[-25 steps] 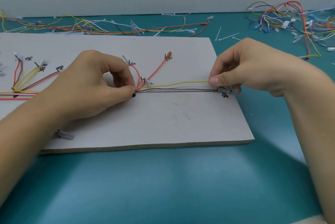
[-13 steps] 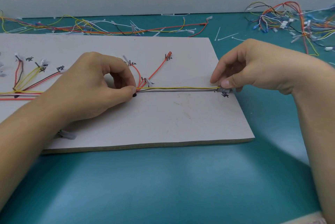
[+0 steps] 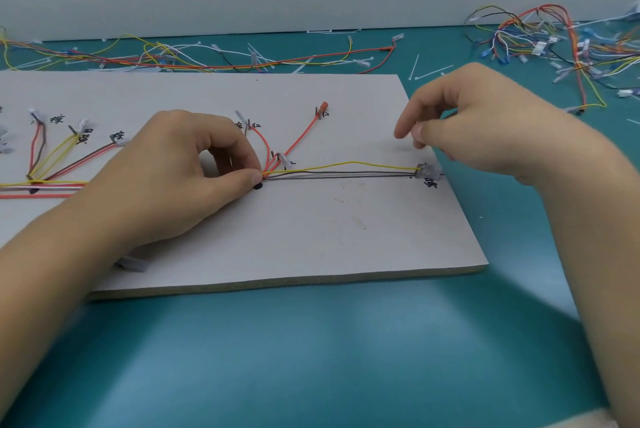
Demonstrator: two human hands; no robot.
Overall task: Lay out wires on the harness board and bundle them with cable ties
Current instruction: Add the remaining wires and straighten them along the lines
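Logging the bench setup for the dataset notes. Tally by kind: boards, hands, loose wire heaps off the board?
harness board: 1
hands: 2 (left hand, right hand)
loose wire heaps off the board: 2 (heap behind the board, heap at far right)
total: 5

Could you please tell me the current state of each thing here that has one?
Harness board, flat on the table.
Left hand, pinches the wire bundle at the junction.
Right hand, hovers above the connector, holding nothing visible.
Yellow wire, slack, bowed upward between pinch and connector.
Grey wires, straight along the board.
Cable ties, loose, unused behind the board.
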